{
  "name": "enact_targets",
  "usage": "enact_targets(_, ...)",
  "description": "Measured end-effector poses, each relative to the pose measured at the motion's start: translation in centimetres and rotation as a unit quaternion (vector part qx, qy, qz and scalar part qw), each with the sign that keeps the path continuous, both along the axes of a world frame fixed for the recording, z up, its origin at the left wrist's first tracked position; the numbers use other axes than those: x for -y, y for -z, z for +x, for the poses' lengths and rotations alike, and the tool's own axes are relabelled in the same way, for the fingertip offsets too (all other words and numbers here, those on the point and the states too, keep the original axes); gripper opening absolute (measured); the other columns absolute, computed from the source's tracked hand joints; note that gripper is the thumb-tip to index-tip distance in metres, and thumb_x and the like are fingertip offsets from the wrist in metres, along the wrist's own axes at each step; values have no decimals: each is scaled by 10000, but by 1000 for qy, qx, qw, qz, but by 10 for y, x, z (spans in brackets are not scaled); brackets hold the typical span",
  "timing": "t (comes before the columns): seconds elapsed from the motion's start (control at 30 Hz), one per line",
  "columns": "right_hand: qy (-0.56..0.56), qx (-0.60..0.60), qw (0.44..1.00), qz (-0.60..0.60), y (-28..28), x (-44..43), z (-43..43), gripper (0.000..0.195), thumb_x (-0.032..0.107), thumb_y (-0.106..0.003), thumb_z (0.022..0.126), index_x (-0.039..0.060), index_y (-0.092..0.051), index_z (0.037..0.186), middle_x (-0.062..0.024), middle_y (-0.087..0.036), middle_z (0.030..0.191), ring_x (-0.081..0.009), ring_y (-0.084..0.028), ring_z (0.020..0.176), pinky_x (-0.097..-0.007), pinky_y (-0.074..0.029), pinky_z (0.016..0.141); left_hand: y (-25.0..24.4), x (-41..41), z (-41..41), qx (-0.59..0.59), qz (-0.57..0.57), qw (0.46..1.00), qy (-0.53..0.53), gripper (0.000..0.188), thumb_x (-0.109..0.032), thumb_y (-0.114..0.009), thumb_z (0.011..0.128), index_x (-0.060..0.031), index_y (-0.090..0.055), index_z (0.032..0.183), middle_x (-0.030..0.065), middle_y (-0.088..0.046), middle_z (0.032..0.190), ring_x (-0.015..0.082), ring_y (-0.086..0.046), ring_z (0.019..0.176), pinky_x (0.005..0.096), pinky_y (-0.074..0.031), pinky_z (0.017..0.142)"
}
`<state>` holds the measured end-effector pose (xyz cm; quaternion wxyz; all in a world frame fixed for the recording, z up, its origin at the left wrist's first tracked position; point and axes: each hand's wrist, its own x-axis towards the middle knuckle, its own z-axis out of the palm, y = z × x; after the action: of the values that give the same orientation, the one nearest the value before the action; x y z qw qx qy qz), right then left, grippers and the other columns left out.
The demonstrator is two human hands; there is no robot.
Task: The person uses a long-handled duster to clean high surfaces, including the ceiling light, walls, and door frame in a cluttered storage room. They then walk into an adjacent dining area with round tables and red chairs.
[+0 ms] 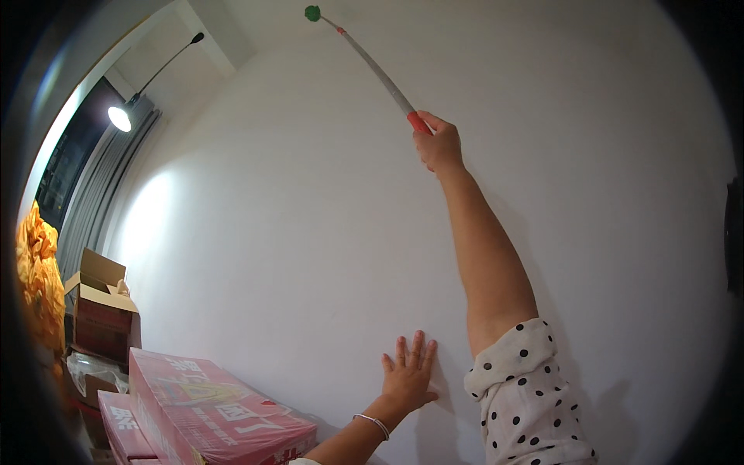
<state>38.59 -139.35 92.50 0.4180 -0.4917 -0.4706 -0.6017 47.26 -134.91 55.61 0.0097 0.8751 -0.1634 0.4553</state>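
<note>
My right hand (440, 142) is raised high and closed around the red grip of a grey telescopic pole (378, 72). The pole slants up and to the left, ending in a small green round head (313, 13) near the top of the view. Whether that head touches the wall or ceiling, I cannot tell. Lower down, my left hand (408, 375) lies against the white wall (302, 232) with its fingers spread and nothing in it. A bracelet circles the left wrist, and a rolled polka-dot sleeve covers my right upper arm.
Pink printed boxes (221, 407) are stacked at lower left, beside an open cardboard box (104, 314). Behind them are orange crumpled fabric (40, 273) and a grey curtain (107, 174). A lit lamp (120, 118) hangs at upper left. A dark object (734, 235) borders the right.
</note>
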Motion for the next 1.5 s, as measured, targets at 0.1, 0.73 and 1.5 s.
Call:
enact_targets(0.1, -59, -38, 998, 1, 2, 14, -14, 472, 40, -551, 811, 144, -565, 1271, 3, -506, 623, -66, -380, 427, -239, -277, 353, 0, -2, 0, 11, 15, 1000, -12, 1113, -519, -748, 689, -113, -94, 1493, 196, 1, 1545, 502, -57, 1384, 675, -231, 1019)
enact_targets(0.73, 278, 34, 930, 237, 5, 211, -7, 460, 133, -493, 854, 122, -496, 1314, -138, -646, 918, -317, -609, 971, -351, -490, 808, -1, 3, -1, 19, 17, 1000, 0, 1096, -510, -742, 713, -96, -89, 1488, 220, 14, 1537, 517, -44, 1377, 684, -221, 1016)
enact_targets(1.5, 218, -17, 975, 39, 72, 36, 64, 563, 114, -475, 865, 127, -353, 1415, -201, -613, 1035, -353, -605, 979, -426, -501, 841, -2, -5, 0, 29, -17, 999, 33, 996, -452, -720, 755, -104, -134, 1482, 201, -176, 1507, 414, -221, 1362, 606, -311, 1004)
